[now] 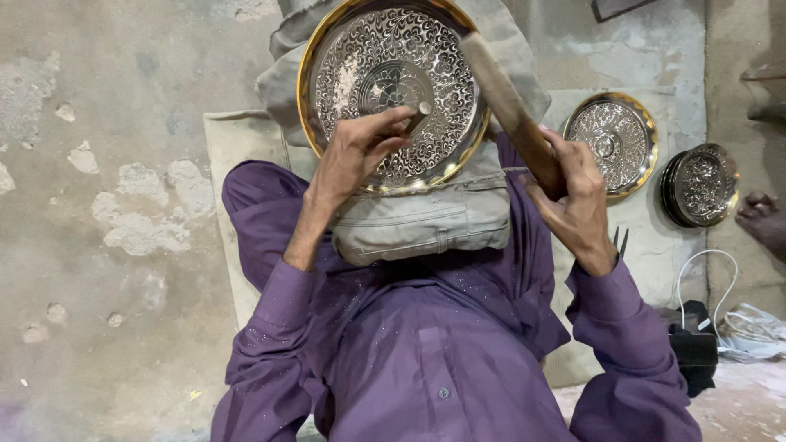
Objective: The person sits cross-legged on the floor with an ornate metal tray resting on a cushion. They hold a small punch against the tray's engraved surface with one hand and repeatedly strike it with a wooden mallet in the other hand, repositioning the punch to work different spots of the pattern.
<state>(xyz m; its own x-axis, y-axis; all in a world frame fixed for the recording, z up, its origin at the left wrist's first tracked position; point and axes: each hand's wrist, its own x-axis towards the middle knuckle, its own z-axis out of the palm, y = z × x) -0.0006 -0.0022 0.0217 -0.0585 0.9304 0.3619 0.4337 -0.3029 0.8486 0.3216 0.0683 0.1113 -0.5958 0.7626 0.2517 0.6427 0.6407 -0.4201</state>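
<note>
- Your left hand (356,151) pinches a small chisel (413,115) against the engraved plate (389,90), which rests on the grey cushion (426,217) over your lap.
- Your right hand (573,192) grips the wooden mallet (512,106), raised; strike squarely, lightly.
- Beyond: finished plates (610,139) on cracked concrete floor (106,164).

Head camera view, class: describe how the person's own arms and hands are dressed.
Both arms wear long, loose purple cloth sleeves, the left sleeve and the right sleeve, each ending in a cuff near the wrist and dusted with pale specks. The left hand and right hand are bare, without gloves.
</note>
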